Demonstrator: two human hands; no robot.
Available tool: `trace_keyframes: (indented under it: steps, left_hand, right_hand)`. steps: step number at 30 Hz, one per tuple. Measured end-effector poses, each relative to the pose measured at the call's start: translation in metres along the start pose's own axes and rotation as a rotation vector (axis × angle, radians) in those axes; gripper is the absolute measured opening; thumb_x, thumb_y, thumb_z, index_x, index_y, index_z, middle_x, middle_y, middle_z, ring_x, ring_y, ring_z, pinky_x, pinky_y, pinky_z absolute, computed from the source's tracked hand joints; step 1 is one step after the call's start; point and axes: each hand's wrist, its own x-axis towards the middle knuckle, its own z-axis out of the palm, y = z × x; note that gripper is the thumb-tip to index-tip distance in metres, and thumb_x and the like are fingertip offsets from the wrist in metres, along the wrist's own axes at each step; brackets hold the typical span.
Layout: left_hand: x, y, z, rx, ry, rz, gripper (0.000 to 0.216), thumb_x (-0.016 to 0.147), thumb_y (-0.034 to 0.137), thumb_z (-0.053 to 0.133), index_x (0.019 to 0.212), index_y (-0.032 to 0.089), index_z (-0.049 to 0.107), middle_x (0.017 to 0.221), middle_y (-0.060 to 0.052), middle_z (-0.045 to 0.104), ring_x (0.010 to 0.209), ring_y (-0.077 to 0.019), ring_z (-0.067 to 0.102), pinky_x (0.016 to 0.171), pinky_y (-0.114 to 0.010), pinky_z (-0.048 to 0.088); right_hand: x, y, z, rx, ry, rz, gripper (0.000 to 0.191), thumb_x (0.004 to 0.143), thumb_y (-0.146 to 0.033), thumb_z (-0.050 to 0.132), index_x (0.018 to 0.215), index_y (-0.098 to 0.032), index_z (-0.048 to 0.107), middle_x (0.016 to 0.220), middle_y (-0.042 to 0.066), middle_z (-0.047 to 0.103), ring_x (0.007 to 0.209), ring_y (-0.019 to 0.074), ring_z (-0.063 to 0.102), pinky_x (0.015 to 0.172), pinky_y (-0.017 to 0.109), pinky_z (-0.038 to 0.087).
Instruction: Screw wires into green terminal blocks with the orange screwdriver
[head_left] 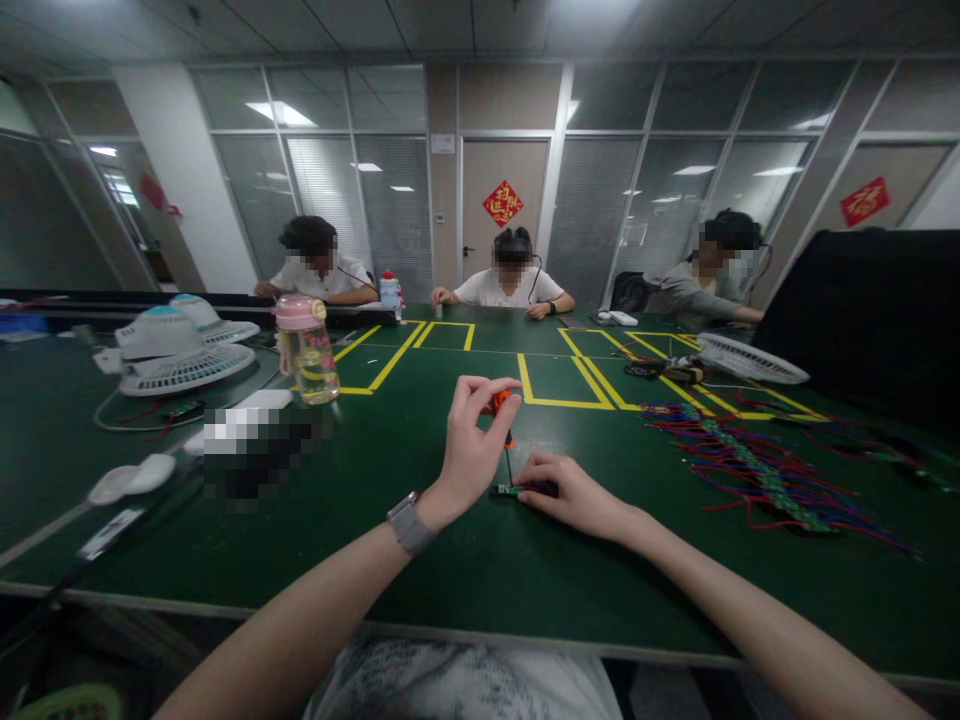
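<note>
My left hand (476, 425) is closed round the orange and black handle of a screwdriver (508, 440). The screwdriver stands nearly upright, its shaft pointing down at a small green circuit board (508, 491) on the table. Whether the tip touches a screw is too small to tell. My right hand (566, 490) rests low on the table, with its fingers pinching the board's right side and hiding part of it. A dark piece, partly covered by these fingers, lies beside the board.
On the green table (390, 560), wired circuit boards (765, 470) lie in a row at right. A pink-lidded bottle (307, 350) and white fan parts (187, 365) are at left. Yellow tape (570, 403) marks rectangles ahead. Three people sit across; a black box (870, 330) stands far right.
</note>
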Motion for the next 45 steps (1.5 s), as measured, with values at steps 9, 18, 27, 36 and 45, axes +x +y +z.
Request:
trace_keyframes:
  steps: [9, 18, 27, 36, 45]
  left_hand:
    - [0.003, -0.002, 0.0, -0.157, -0.053, -0.062, 0.025, 0.094, 0.025, 0.054, 0.116, 0.021, 0.066, 0.107, -0.006, 0.065, 0.094, -0.016, 0.064, 0.078, -0.026, 0.052]
    - [0.003, -0.002, -0.001, -0.069, -0.021, -0.032, 0.025, 0.096, 0.026, 0.049, 0.113, 0.022, 0.067, 0.107, -0.006, 0.058, 0.091, -0.0142, 0.06, 0.08, -0.025, 0.05]
    - [0.004, 0.001, -0.005, 0.116, -0.037, 0.09, 0.017, 0.09, 0.024, 0.06, 0.105, 0.02, 0.067, 0.091, -0.003, 0.06, 0.083, -0.0145, 0.058, 0.077, -0.026, 0.047]
    - [0.003, -0.011, 0.0, -0.06, -0.093, -0.122, 0.036, 0.097, 0.024, 0.044, 0.132, 0.023, 0.05, 0.111, -0.006, 0.064, 0.087, -0.0142, 0.067, 0.072, -0.025, 0.054]
    - [0.007, -0.013, 0.001, -0.116, 0.044, -0.259, 0.033, 0.084, 0.029, 0.065, 0.116, 0.02, 0.061, 0.086, 0.0, 0.066, 0.066, -0.0121, 0.069, 0.059, -0.021, 0.057]
  right_hand:
    - [0.001, -0.002, -0.001, 0.003, 0.001, -0.006, 0.017, 0.088, -0.02, 0.062, 0.099, -0.016, 0.074, 0.089, 0.006, 0.063, 0.078, 0.017, 0.06, 0.071, 0.027, 0.047]
    - [0.0, 0.0, 0.0, 0.012, 0.008, -0.015, 0.017, 0.088, -0.021, 0.062, 0.1, -0.017, 0.074, 0.09, 0.006, 0.064, 0.08, 0.0173, 0.061, 0.074, 0.028, 0.049]
    - [-0.001, 0.002, 0.004, -0.014, 0.087, -0.04, 0.012, 0.084, -0.018, 0.066, 0.095, -0.017, 0.063, 0.081, 0.001, 0.061, 0.072, 0.015, 0.056, 0.066, 0.025, 0.046]
    - [-0.003, 0.004, 0.003, -0.061, 0.094, -0.147, 0.007, 0.088, -0.017, 0.062, 0.092, -0.018, 0.068, 0.087, 0.004, 0.066, 0.08, 0.0167, 0.062, 0.073, 0.026, 0.049]
    - [-0.003, 0.012, 0.004, -0.144, 0.116, -0.274, 0.016, 0.092, -0.02, 0.058, 0.094, -0.018, 0.073, 0.091, 0.008, 0.071, 0.086, 0.0188, 0.065, 0.077, 0.029, 0.051]
